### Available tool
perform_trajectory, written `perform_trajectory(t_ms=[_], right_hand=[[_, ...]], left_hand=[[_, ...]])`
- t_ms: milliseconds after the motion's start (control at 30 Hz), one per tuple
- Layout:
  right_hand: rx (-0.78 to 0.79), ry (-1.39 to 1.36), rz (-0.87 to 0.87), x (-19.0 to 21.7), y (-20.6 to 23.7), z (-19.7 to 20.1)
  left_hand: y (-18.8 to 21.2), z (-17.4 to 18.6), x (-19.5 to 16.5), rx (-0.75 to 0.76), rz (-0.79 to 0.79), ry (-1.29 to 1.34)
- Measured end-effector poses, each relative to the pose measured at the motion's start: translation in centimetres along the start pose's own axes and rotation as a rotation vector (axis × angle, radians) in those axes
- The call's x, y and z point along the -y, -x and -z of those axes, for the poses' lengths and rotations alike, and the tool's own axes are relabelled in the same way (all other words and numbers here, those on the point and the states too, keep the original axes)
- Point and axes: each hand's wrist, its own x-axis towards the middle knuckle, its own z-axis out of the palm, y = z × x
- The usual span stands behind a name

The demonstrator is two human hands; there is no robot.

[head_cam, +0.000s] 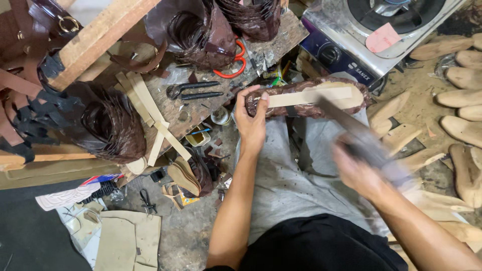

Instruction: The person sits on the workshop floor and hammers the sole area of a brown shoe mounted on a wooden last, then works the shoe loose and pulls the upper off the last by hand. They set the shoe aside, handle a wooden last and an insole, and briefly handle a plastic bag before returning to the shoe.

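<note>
- A shoe on its last, sole side up and wrapped in dark brown leather, is seen held over the person's lap, just in front of the worktop.
- The left hand is closed on the heel end of the shoe; its fingers are curled over the brown edge and pinch it, with the thumb set on the near side.
- A pale strip is seen lying lengthwise along the sole.
- The right hand is blurred by motion; it is wrapped around the handle of a long flat tool, whose far end is laid across the toe part of the sole. Whether the fingers are fully closed cannot be told through the blur.
- The lap is covered by a grey cloth.
- On the worktop, bundles of dark brown leather pieces, black pliers, orange-handled scissors and pale wooden strips are noted.
- A gas stove is recorded beyond the shoe, with a pink sole-shaped piece lying on it.
- Bare wooden lasts are noted in a heap to the right, well apart from the hands.
- Cardboard cut-outs are noted on the floor at the lower left.
</note>
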Motion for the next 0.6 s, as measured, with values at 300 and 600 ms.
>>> perform_trajectory(t_ms=[300,600], right_hand=[[-0.340,-0.352,0.220,0.2,1.3,-0.2],[-0.293,-0.183,-0.134,-2.8,2.5,0.4]], left_hand=[[0.2,0.1,-0.3,0.009,-0.018,-0.030],[0.7,0.4,0.4,0.043,-0.017,0.114]])
